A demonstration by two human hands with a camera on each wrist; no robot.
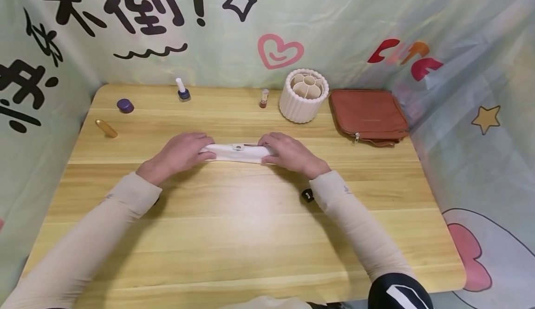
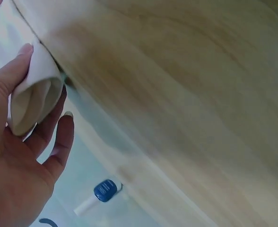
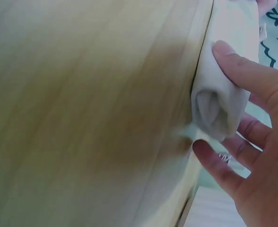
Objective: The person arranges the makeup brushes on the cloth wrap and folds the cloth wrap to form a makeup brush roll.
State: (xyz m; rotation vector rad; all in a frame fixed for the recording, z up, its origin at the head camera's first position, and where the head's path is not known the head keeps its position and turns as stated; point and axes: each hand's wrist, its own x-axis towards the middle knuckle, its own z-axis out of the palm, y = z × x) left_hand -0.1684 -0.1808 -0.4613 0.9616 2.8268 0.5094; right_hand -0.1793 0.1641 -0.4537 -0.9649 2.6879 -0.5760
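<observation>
A white rolled-up fabric pouch (image 1: 240, 153) with a snap tab on its upper side lies crosswise near the middle of the table. My left hand (image 1: 184, 153) grips its left end and my right hand (image 1: 290, 155) grips the right end. In the left wrist view, the thumb presses on the roll (image 2: 39, 71) from one side, with fingers on the other. The right wrist view has the same pinch on the other end, where the coiled layers of the roll (image 3: 217, 109) show. What is inside the roll cannot be seen.
Along the back stand a nail polish bottle (image 1: 183, 90), a small vial (image 1: 264, 99) and a ribbed white round organizer (image 1: 303, 96). A brown zipped case (image 1: 369, 116) lies at the right. A purple lid (image 1: 125, 106) and a gold tube (image 1: 106, 128) lie at the left.
</observation>
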